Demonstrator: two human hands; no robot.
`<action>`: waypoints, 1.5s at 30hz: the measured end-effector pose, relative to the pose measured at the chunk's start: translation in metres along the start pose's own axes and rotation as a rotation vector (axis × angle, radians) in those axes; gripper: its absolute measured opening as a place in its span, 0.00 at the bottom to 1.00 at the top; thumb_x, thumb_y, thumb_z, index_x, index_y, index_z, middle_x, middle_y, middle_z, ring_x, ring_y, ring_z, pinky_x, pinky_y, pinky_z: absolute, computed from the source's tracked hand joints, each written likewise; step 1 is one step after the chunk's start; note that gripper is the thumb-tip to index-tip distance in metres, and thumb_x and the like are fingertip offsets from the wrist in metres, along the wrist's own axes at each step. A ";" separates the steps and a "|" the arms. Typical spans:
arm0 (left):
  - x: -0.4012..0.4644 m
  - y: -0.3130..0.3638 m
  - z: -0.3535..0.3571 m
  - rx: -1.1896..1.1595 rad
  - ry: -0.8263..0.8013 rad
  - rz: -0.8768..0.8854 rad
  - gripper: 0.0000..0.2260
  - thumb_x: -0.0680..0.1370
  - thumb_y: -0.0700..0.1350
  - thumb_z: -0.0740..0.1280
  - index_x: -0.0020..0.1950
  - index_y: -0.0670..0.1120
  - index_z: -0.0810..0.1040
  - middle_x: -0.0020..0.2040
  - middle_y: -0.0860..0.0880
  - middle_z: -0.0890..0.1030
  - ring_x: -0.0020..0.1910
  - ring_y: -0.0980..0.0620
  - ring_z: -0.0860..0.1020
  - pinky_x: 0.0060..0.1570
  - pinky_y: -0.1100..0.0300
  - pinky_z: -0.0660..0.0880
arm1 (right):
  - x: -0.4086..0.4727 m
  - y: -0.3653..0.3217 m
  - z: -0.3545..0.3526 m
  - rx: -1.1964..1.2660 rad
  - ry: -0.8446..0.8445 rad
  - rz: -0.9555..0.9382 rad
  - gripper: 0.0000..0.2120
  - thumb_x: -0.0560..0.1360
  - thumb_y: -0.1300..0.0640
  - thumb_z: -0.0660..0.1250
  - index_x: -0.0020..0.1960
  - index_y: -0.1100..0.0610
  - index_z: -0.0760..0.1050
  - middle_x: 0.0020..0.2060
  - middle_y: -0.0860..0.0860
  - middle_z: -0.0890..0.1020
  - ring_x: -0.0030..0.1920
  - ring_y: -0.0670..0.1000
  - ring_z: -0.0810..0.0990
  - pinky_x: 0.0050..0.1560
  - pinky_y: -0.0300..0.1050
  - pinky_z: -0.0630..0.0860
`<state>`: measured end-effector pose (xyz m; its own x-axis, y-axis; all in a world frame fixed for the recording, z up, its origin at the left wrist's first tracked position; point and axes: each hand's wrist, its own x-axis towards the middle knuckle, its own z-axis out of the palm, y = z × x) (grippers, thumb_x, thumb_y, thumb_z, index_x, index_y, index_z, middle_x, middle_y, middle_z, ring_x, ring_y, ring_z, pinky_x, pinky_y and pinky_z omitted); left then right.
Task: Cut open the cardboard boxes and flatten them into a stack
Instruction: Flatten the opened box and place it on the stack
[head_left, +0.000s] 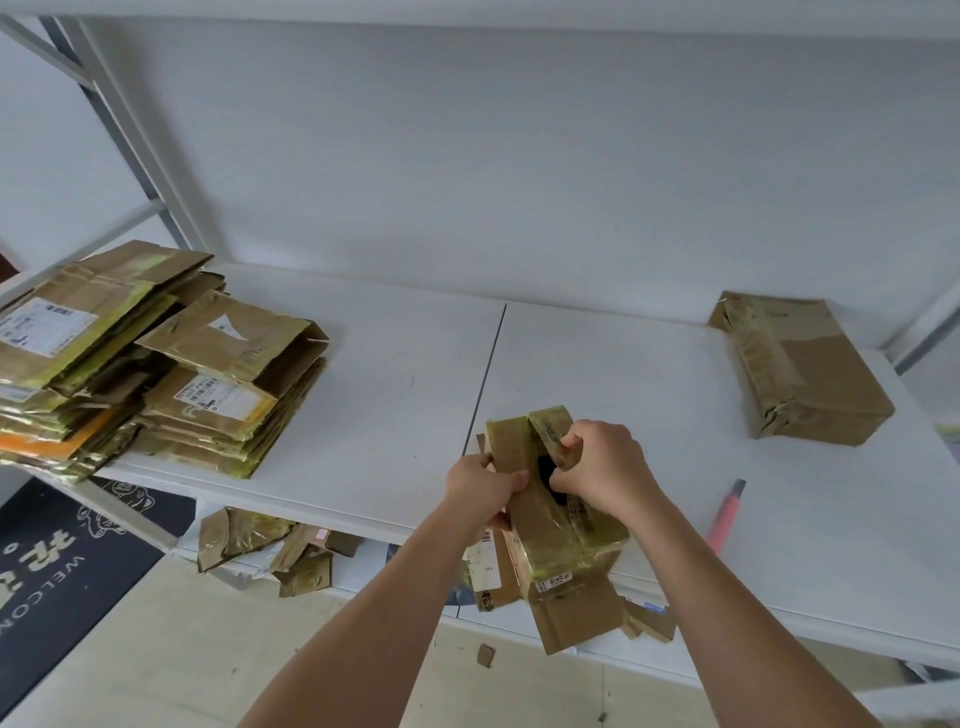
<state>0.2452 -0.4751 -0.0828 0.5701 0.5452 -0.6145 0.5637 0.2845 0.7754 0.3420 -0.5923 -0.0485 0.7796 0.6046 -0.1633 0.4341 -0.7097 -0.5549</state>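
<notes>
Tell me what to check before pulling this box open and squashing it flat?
1. Both hands hold the box: ok; left hand and right hand each grip a top flap.
2. Top is cut open: ok, a dark gap shows between the flaps.
3. Bottom tape is cut: cannot tell.
4. Pink cutter lies clear of the hands: ok, on the table.
5. Cutter's blade is pulled in: cannot tell.
6. Flattened stack is ready at the left: ok.
</notes>
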 end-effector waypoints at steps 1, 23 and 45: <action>0.001 0.000 0.000 0.005 0.007 0.001 0.21 0.75 0.42 0.74 0.66 0.42 0.75 0.52 0.43 0.84 0.44 0.43 0.85 0.40 0.47 0.84 | 0.001 0.002 -0.002 0.031 -0.019 0.002 0.20 0.68 0.55 0.77 0.58 0.56 0.77 0.42 0.47 0.76 0.41 0.48 0.76 0.36 0.36 0.68; 0.005 -0.003 0.003 0.091 0.051 0.079 0.19 0.76 0.44 0.73 0.64 0.43 0.73 0.52 0.44 0.82 0.46 0.45 0.84 0.42 0.49 0.83 | -0.043 0.074 0.038 0.093 0.284 -0.125 0.16 0.78 0.47 0.66 0.59 0.57 0.80 0.43 0.49 0.79 0.46 0.50 0.76 0.44 0.31 0.66; -0.018 0.004 -0.032 -0.079 -0.297 -0.025 0.06 0.80 0.41 0.65 0.55 0.42 0.78 0.47 0.45 0.80 0.39 0.51 0.81 0.40 0.58 0.80 | -0.045 0.075 0.050 0.192 0.361 -0.050 0.15 0.80 0.58 0.66 0.65 0.60 0.78 0.50 0.52 0.82 0.46 0.47 0.77 0.47 0.31 0.71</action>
<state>0.2181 -0.4580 -0.0640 0.7127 0.2864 -0.6403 0.5383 0.3620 0.7610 0.3169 -0.6543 -0.1238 0.8829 0.4464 0.1454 0.4099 -0.5819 -0.7024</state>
